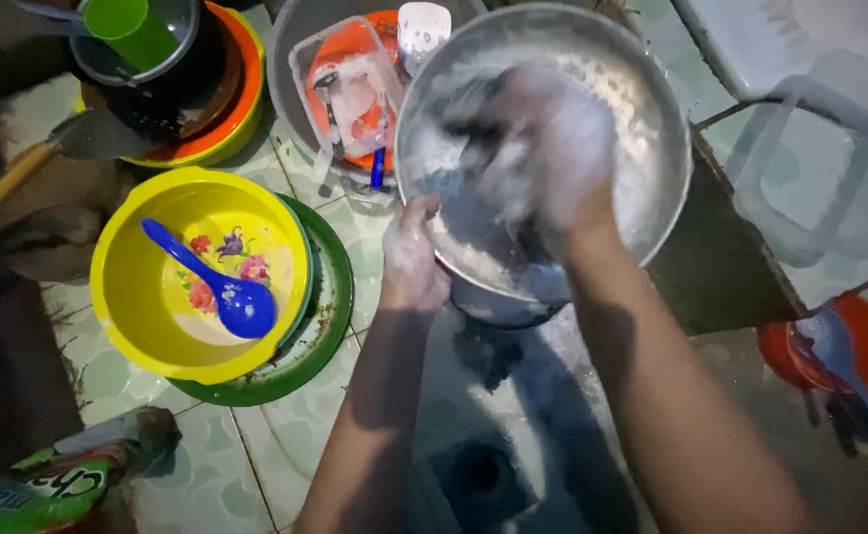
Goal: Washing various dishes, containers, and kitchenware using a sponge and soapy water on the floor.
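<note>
Steel, soapy and tilted toward the camera, the round metal basin (642, 148) is gripped at its near-left rim by the left hand (412, 259), closed on the edge. Farther in, the foam-blurred right hand (553, 148) is pressed inside the bowl; its grip cannot be told. A yellow bowl (157, 297) is seen leftward.
</note>
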